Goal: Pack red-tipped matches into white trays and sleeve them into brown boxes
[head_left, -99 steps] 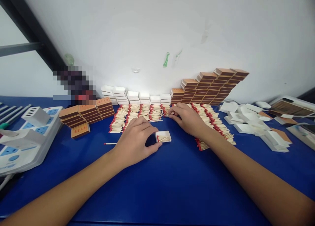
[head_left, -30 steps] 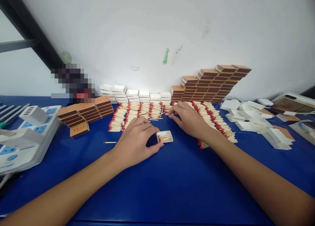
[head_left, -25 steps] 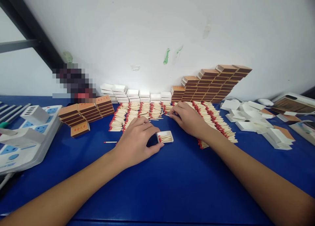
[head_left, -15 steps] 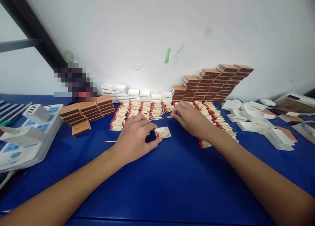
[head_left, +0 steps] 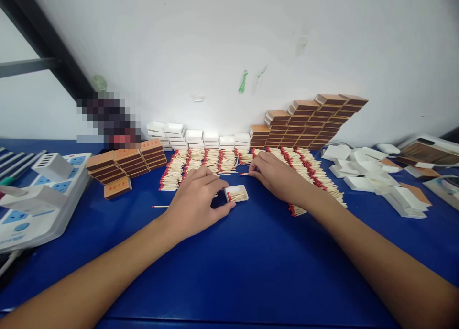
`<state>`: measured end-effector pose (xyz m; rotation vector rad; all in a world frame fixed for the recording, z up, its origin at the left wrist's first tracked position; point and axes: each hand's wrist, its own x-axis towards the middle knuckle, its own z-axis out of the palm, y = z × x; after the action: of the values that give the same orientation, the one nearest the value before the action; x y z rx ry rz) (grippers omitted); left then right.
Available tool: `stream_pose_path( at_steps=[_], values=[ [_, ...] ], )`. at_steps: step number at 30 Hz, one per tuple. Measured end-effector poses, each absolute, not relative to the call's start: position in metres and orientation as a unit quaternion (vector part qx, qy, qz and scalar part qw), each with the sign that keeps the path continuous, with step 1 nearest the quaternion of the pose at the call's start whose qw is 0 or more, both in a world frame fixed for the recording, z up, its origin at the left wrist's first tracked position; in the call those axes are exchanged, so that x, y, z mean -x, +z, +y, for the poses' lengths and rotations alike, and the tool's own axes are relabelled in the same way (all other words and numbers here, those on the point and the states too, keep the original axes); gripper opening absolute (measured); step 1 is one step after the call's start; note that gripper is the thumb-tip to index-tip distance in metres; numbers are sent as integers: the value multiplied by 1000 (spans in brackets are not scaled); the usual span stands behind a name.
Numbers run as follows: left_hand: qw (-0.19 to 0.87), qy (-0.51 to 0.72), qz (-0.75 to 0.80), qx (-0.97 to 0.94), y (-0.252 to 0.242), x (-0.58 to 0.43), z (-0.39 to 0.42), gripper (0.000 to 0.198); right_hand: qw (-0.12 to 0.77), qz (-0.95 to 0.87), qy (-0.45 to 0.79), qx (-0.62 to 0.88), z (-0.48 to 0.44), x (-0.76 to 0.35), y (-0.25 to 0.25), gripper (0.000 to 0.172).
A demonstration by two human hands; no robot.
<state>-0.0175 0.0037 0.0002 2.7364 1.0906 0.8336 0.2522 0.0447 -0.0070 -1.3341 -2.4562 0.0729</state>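
Observation:
Between thumb and forefinger, my left hand (head_left: 201,202) grips a small white matchbox tray (head_left: 245,199) resting on the blue table. Several red-headed matches (head_left: 236,195) lie inside the tray. My right hand (head_left: 272,173), just right of and beyond the tray, pinches a match (head_left: 244,174) whose red tip points left. Rows of loose matches (head_left: 175,169) are spread behind both hands, and another heap of matches (head_left: 315,171) lies beside my right forearm. A single match (head_left: 159,206) lies left of my left hand.
Stacked brown matchboxes (head_left: 308,126) stand against the wall, with white trays (head_left: 195,137) to their left. More matchboxes (head_left: 125,164) sit at left, near a power strip (head_left: 53,224). Loose white trays and sleeves (head_left: 376,171) are piled at right, near a phone (head_left: 430,149).
My right hand has shifted slightly down and toward me with the match between its fingers. My left hand and the tray have stayed in place.

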Motion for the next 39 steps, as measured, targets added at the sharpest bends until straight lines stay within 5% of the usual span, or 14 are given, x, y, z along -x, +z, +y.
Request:
stream_pose_path(
  at_steps=[13,32,39],
  values=[
    [35,269,357,-894,-1,17,4,22,153,-909,-24,388,-4,-215,4,14],
    [41,267,357,-894,-3,18,4,26,232,-856,183,424,7,-228,5,11],
    [49,261,366,-892,-2,17,2,25,296,-821,69,484,31,-245,0,14]
  ],
)
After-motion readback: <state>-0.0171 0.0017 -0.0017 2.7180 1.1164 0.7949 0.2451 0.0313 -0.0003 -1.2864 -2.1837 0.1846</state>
